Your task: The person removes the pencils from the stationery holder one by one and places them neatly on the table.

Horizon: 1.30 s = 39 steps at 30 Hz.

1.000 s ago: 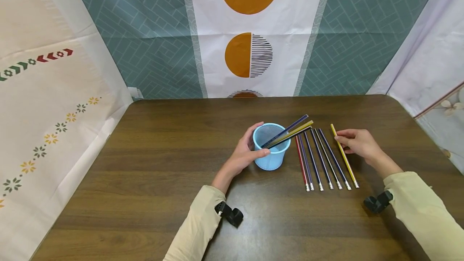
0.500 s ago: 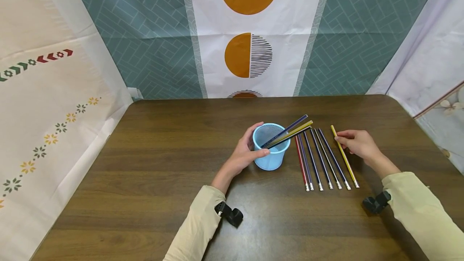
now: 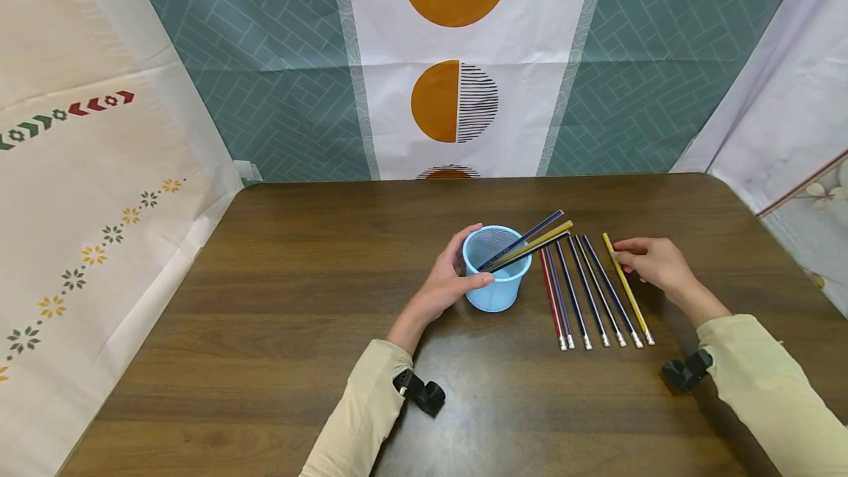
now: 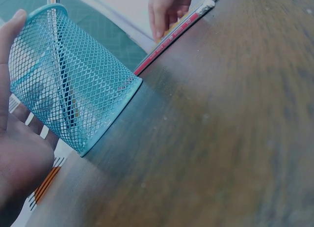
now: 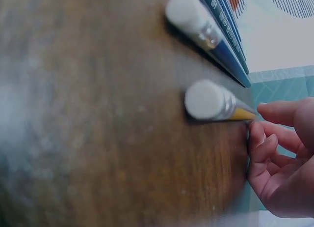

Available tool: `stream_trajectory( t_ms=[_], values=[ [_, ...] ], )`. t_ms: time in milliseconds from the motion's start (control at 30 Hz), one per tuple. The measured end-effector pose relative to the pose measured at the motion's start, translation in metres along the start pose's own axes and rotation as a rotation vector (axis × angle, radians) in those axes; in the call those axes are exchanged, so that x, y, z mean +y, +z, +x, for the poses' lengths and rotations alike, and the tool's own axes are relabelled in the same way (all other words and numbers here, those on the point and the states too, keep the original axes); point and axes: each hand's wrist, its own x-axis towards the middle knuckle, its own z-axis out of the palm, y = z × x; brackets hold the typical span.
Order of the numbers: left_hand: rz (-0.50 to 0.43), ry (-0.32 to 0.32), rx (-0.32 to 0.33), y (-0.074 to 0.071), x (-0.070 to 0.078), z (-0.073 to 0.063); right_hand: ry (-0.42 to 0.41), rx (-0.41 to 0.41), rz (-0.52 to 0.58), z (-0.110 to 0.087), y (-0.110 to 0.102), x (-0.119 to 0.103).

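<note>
A light blue mesh pencil cup stands on the table, and my left hand grips its left side, thumb at the front of the rim. Two dark pencils and a yellow one lean inside it toward the right. Just right of the cup, several pencils lie side by side, white erasers toward me, a red one leftmost. At the right end of this row lies a yellow pencil. My right hand pinches it near its far end between thumb and fingers; its white eraser rests low over the wood in the right wrist view.
The brown wooden table ends at a far edge against a teal and white cloth. Pale patterned cloths hang to the left and right. A small black camera sits on each wrist.
The yellow pencil under my right hand has shifted slightly left and toward me, closer to the row. My left hand and the cup stay put.
</note>
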Motion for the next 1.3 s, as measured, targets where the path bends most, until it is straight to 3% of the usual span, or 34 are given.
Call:
stream_trajectory(
  t_ms=[767, 1167, 1300],
  values=[
    [-0.016, 0.012, 0.004, 0.001, -0.001, 0.001, 0.006, 0.040, 0.043, -0.001, -0.001, -0.007],
    [-0.018, -0.002, 0.002, 0.001, -0.001, 0.001, -0.092, 0.071, 0.049, -0.012, 0.002, -0.037],
    [-0.013, -0.012, 0.002, 0.001, 0.001, 0.001, -0.123, 0.046, 0.083, -0.017, 0.005, -0.049]
  ],
)
